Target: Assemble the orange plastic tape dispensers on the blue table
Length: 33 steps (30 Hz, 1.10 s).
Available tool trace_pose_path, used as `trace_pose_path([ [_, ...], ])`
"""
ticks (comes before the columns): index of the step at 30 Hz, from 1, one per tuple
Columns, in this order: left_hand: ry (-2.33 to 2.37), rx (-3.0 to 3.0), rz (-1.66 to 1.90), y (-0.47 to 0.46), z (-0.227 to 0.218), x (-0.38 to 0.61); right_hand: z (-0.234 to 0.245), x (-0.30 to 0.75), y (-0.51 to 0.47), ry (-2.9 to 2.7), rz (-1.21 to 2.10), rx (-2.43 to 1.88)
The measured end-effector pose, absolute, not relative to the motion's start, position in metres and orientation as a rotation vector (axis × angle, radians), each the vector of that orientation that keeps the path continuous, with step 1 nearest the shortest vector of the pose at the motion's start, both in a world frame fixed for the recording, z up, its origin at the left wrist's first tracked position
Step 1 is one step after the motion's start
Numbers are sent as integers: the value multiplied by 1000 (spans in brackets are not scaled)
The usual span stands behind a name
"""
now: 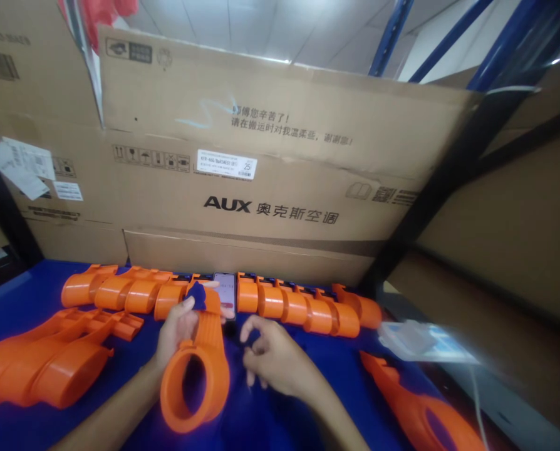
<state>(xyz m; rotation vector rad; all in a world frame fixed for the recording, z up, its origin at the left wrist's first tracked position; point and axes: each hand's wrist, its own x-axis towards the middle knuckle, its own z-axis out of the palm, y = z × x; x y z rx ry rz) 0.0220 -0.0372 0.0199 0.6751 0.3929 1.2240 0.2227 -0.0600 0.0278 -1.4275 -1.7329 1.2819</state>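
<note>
My left hand (pixel 180 332) is closed around the handle end of an orange plastic part with a large ring (pixel 218 369) at its near end. A small dark blue piece (pixel 197 294) sits at the top of that part, beside my left thumb. To the right, my right hand (pixel 270 354) is apart from the part, its fingers curled in. Whatever they hold, if anything, is too small to make out. Behind the held part a phone (pixel 228 294) stands upright with its screen lit.
Similar orange parts (pixel 294 307) line the back of the blue table surface (pixel 139 357). More orange parts (pixel 49 363) lie at left, and another orange part (pixel 421 401) at right. A clear plastic box (pixel 421 341) is at the right edge. Cardboard (pixel 261 250) walls the back.
</note>
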Motion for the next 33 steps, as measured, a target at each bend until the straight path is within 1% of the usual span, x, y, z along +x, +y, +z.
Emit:
trace_pose_path([
  [3,432,676,1228,-39,14,25,30,232,-51,-1575,1314,-1388],
  [6,461,743,1187,-40,12,28,33,238,-45,-1453,1246,-1351],
  [12,602,847,1279,-38,14,34,36,237,-43,-1359,1155,-1248],
  [17,549,823,1290,-34,6,33,43,234,-43,-1273,1179,-1003],
  [23,469,619,1122,-34,-3,29,41,218,-54,-1371,1159,-967],
  [25,434,609,1130,-33,-3,29,38,214,-56,-1424,1128,-978],
  [30,351,630,1171,-30,0,28,37,211,-55,-1547,920,-984],
  [33,310,651,1155,-31,-1,28,38,208,-57,-1558,938,-923],
])
